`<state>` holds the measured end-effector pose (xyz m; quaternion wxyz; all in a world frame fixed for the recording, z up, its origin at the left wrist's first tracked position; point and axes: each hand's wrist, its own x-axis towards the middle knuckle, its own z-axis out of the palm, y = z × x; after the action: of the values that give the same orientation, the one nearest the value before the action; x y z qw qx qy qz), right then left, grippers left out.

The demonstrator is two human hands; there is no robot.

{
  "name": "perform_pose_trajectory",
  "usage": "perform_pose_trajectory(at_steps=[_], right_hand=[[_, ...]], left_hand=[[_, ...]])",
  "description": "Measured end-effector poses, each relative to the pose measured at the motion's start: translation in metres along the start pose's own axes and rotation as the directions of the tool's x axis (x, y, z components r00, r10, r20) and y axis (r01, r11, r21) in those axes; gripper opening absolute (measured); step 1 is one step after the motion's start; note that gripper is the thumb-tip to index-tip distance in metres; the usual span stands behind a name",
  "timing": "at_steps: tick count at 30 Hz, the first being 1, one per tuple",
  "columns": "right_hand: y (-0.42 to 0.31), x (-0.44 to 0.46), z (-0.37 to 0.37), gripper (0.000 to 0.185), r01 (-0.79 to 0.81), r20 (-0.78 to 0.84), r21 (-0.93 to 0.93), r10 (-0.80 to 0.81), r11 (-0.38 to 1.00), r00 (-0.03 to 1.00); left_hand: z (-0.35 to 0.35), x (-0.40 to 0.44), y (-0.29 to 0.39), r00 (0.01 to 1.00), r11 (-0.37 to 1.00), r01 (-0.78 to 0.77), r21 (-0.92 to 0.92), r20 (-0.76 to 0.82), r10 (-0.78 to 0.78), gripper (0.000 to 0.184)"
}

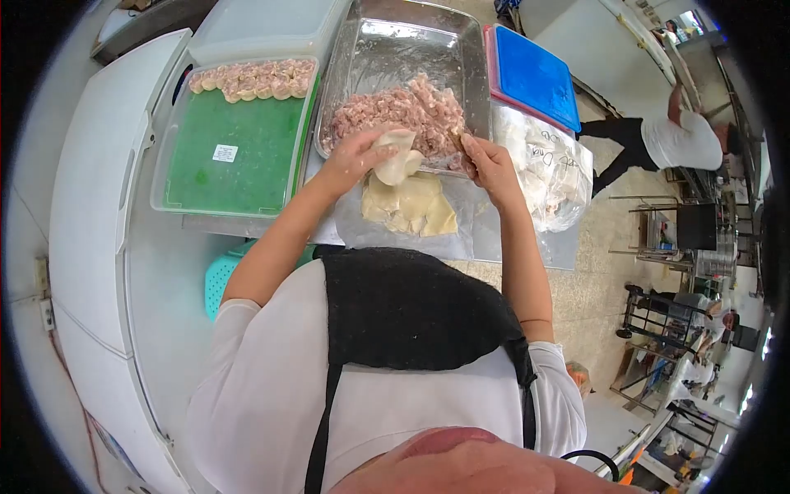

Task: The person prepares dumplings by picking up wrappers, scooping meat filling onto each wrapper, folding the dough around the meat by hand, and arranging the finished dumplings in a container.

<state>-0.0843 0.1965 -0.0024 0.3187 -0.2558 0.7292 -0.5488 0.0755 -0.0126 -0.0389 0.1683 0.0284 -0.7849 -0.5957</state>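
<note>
Several thin dough wrappers are in my left hand, its fingers closed on them, over the near edge of a metal tray. Chopped raw meat lies in the near part of that tray. At the tray's near right corner, my right hand has its fingers pressed together around something partly hidden. A pile of flat dough wrappers rests on a plastic sheet just below both hands. To the left, filled dumplings stand in rows at the far end of a green-bottomed tray.
Right of the metal tray are a blue lid and a clear bag with pale contents. A turquoise basket is below the table at left. Another person stands at the far right near shelves and a cart.
</note>
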Motion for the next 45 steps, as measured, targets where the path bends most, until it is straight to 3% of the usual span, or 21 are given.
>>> perform_pose_trajectory(at_steps=[5,7,10,11,12,13,14,16,17,19,23,25,27,29,32,37,39,41,42,44,45], right_hand=[[-0.012,-0.005,0.004,0.038,0.08,0.005,0.042,-0.08,0.996,0.997],[-0.01,-0.002,0.006,0.033,0.15,0.008,0.026,-0.151,0.988,0.989],[-0.01,0.004,0.018,0.036,0.244,-0.008,-0.022,-0.244,0.97,0.97],[0.005,0.013,0.022,0.035,0.423,-0.029,-0.245,-0.443,0.872,0.896],[0.015,0.017,0.023,0.035,0.552,-0.002,-0.453,-0.62,0.7,0.784],[-0.004,0.006,0.018,0.033,0.423,0.083,-0.517,-0.448,0.744,0.89],[-0.015,0.001,0.008,0.033,0.428,0.089,-0.513,-0.45,0.744,0.888],[-0.03,-0.002,-0.014,0.032,0.385,0.234,-0.725,-0.321,0.571,0.918],[-0.034,-0.003,-0.018,0.032,0.391,0.238,-0.721,-0.325,0.572,0.915],[-0.037,-0.007,-0.029,0.034,0.427,0.258,-0.648,-0.347,0.63,0.902],[-0.002,0.012,0.001,0.038,0.371,0.228,0.057,-0.374,0.927,0.899],[0.013,0.025,-0.002,0.033,0.31,0.279,0.046,-0.311,0.949,0.909],[0.017,0.026,-0.022,0.03,0.25,0.345,0.027,-0.244,0.968,0.907],[0.012,0.016,-0.043,0.031,0.359,0.273,-0.478,-0.253,0.802,0.928],[-0.004,0.002,-0.048,0.037,0.308,0.221,-0.444,-0.231,0.841,0.948],[-0.003,0.004,-0.039,0.03,0.462,0.295,-0.632,-0.359,0.621,0.886],[-0.025,-0.004,-0.051,0.029,0.412,0.269,-0.829,-0.375,0.378,0.887],[-0.026,-0.007,-0.035,0.027,0.459,0.258,-0.809,-0.481,0.367,0.838],[-0.026,-0.008,-0.027,0.026,0.516,0.253,-0.781,-0.578,0.351,0.776],[-0.035,-0.005,-0.025,0.025,0.507,0.265,-0.773,-0.531,0.382,0.805],[-0.043,-0.003,-0.027,0.025,0.498,0.282,-0.766,-0.483,0.406,0.829]], left_hand=[[0.004,0.018,0.015,0.938,0.82,0.189,-0.541,-0.147,-0.314,0.036],[0.006,0.027,0.019,0.945,0.445,0.073,-0.893,-0.08,-0.317,0.036],[0.019,0.043,0.041,0.906,0.163,-0.005,-0.987,-0.074,-0.417,0.04],[0.016,0.046,0.033,0.906,0.166,-0.008,-0.986,-0.077,-0.415,0.04],[0.01,0.05,0.016,0.984,-0.067,-0.009,-0.998,0.004,-0.179,0.043],[0.008,0.051,0.014,0.996,-0.29,0.049,-0.956,0.027,0.08,0.046],[0.011,0.049,0.012,0.997,-0.286,0.043,-0.957,0.022,0.078,0.046],[0.017,0.045,0.028,0.866,0.029,-0.161,-0.987,-0.155,-0.476,0.053],[0.023,0.044,0.03,0.795,0.136,-0.156,-0.978,-0.206,-0.571,0.058],[0.032,0.041,0.031,0.795,0.113,-0.162,-0.98,-0.198,-0.573,0.058],[0.058,0.045,0.046,0.888,0.03,-0.107,-0.994,-0.11,-0.446,0.055],[0.06,0.046,0.048,0.906,0.031,-0.123,-0.992,-0.125,-0.405,0.052],[0.048,0.042,0.021,0.869,0.066,-0.179,-0.982,-0.189,-0.456,0.05],[0.044,0.045,0.013,0.819,0.108,-0.246,-0.963,-0.266,-0.508,0.049],[0.048,0.047,0.019,0.639,0.174,-0.293,-0.94,-0.328,-0.696,0.054],[0.067,0.048,0.051,0.741,0.183,-0.089,-0.979,-0.188,-0.645,0.062],[0.051,0.047,0.026,0.755,0.227,-0.078,-0.971,-0.206,-0.622,0.063],[0.022,0.04,-0.041,0.978,-0.095,-0.012,-0.995,0.008,-0.208,0.061],[0.027,0.046,-0.02,0.978,-0.095,-0.008,-0.995,0.012,-0.208,0.061],[0.041,0.059,0.044,0.634,0.143,-0.198,-0.97,-0.238,-0.736,0.045],[0.033,0.056,0.036,0.634,0.146,-0.204,-0.968,-0.244,-0.733,0.045]])
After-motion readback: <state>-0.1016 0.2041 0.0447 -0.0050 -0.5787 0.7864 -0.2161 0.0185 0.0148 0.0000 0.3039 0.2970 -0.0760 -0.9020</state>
